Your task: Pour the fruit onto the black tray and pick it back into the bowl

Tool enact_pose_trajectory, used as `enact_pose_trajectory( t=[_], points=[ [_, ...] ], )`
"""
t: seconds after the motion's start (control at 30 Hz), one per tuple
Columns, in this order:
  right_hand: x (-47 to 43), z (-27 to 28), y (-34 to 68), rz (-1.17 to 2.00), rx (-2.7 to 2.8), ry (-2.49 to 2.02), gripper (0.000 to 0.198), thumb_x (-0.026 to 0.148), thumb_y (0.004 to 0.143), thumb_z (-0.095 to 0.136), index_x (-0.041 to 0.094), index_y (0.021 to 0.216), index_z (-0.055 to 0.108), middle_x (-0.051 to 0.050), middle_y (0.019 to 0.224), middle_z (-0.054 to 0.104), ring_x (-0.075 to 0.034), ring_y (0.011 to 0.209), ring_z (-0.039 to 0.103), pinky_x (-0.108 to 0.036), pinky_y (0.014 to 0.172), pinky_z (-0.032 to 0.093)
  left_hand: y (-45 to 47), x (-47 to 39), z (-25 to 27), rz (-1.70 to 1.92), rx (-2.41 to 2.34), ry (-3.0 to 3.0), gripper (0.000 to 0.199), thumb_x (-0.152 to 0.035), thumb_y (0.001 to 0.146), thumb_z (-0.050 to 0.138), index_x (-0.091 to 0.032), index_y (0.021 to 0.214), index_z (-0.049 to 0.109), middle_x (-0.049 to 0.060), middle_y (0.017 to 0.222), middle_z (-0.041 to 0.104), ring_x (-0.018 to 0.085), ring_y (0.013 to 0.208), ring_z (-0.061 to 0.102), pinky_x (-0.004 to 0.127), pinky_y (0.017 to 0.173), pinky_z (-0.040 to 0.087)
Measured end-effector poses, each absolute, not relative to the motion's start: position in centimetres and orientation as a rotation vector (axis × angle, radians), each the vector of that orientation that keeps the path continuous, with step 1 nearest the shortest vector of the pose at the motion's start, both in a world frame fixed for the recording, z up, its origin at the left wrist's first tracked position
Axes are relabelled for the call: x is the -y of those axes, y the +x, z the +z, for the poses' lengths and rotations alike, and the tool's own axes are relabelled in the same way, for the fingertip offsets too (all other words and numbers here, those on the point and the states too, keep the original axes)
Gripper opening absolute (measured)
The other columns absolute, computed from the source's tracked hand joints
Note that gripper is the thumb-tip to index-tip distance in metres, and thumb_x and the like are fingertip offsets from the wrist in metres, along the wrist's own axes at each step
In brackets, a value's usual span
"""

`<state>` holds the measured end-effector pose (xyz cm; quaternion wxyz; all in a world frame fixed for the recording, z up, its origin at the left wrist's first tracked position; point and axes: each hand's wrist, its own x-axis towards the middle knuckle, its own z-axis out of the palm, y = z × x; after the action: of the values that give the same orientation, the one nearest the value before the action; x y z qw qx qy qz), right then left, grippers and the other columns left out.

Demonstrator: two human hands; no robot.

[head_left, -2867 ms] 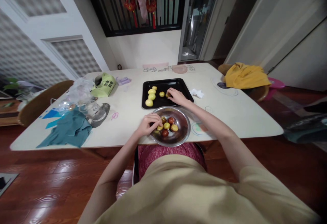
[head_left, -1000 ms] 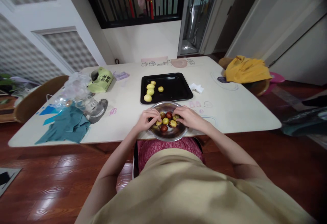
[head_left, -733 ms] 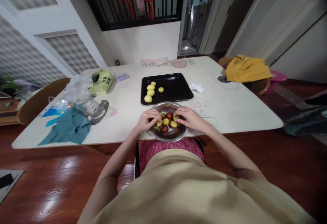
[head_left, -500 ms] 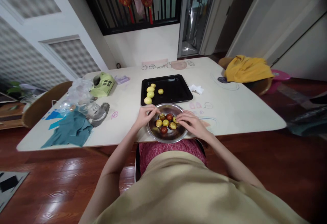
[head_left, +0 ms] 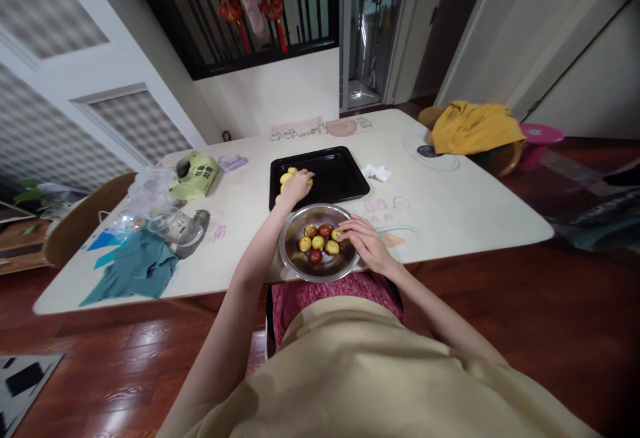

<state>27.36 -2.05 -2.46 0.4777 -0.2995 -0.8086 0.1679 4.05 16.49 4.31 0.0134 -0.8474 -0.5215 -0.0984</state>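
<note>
My left hand [head_left: 297, 187] reaches over the black tray [head_left: 345, 185], its fingers curled down on a small round yellow fruit [head_left: 311, 182]. Other yellow fruits [head_left: 285, 178] lie along the tray's left side, partly hidden by that hand. Nearer to me a shiny metal bowl [head_left: 287, 261] holds several small round fruits, some yellow with brown patches and some reddish brown, such as the dark red one [head_left: 315, 257]. At the bowl's right side, my right hand [head_left: 367, 243] has its fingertips closed on a yellow fruit [head_left: 336, 234] inside the rim.
A crumpled white tissue [head_left: 377, 172] lies right of the tray. On the left of the white table [head_left: 240, 225] are a green bag [head_left: 200, 175], clear plastic [head_left: 155, 188] and a teal cloth [head_left: 137, 268]. A yellow cloth [head_left: 475, 128] hangs over a chair at the right.
My left hand has left the bowl's rim and moved forward onto the single yellow fruit in the tray. My right hand stays at the bowl's right side. The view has shifted slightly.
</note>
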Motion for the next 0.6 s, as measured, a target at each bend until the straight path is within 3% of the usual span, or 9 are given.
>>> enact_pose_trajectory(
  t=[0.23,0.4,0.6],
  points=[
    [2.1,-2.5,27.3,0.42,1.971,-0.746,0.047,0.039,0.115,0.035,0.025,0.102,0.078,-0.008,0.118,0.079,-0.025,0.118,0.071,-0.058,0.124,0.044,4.2,-17.7,3.2,-0.268,1.595,-2.691,0.031,-0.009,0.094,0.071,-0.013,0.124,0.076,0.016,0.127,0.073,0.025,0.107,0.074,0.034,0.099,0.058],
    [2.1,-2.5,27.3,0.408,1.971,-0.739,0.046,0.038,0.115,0.036,0.024,0.101,0.077,-0.008,0.117,0.08,-0.025,0.117,0.072,-0.056,0.122,0.045,3.4,-16.8,3.6,-0.354,1.484,-2.765,0.031,-0.013,0.091,0.076,-0.015,0.122,0.075,0.014,0.122,0.074,0.025,0.109,0.073,0.035,0.101,0.058],
    [2.1,-2.6,27.2,0.411,1.959,-0.751,0.048,0.039,0.115,0.034,0.024,0.1,0.078,-0.008,0.117,0.08,-0.025,0.117,0.071,-0.056,0.123,0.044,1.8,-12.3,5.7,-0.863,1.301,-2.855,0.032,-0.015,0.09,0.079,-0.015,0.122,0.073,0.012,0.121,0.072,0.025,0.109,0.071,0.041,0.101,0.06]
  ],
)
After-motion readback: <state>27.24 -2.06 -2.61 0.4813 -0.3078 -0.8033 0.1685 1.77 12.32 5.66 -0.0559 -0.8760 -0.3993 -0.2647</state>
